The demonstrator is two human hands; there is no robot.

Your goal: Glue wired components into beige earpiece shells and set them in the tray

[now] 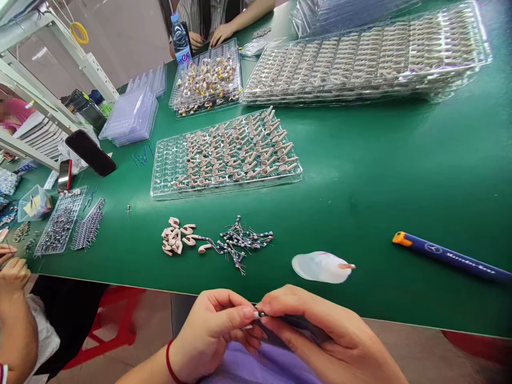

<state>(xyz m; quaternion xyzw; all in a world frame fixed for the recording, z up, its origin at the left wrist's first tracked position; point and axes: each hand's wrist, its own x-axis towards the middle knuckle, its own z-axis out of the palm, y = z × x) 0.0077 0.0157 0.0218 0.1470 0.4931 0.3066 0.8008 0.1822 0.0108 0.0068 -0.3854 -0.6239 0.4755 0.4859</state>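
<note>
My left hand (220, 328), with a dark red band at the wrist, is closed in a pinch at the table's front edge. My right hand (320, 328) pinches from the other side, its fingertips meeting the left ones. Between them shows a small black-and-white part (261, 314), mostly hidden by the fingers. Beyond the hands lies a heap of beige earphone shells (174, 238) with short stems. Beside it is a tangle of small wired components (244, 241). A translucent white squeeze bottle (318, 266) with a tan tip lies on its side nearer my right hand.
A clear tray (165, 181) of stemmed shells sits mid-table. Behind are a tray of wired pieces (210, 80), stacked full trays (360, 58) and a water bottle (181, 42). A blue box cutter (452, 257) lies right. Co-workers' hands (222, 34) appear across the table and at left.
</note>
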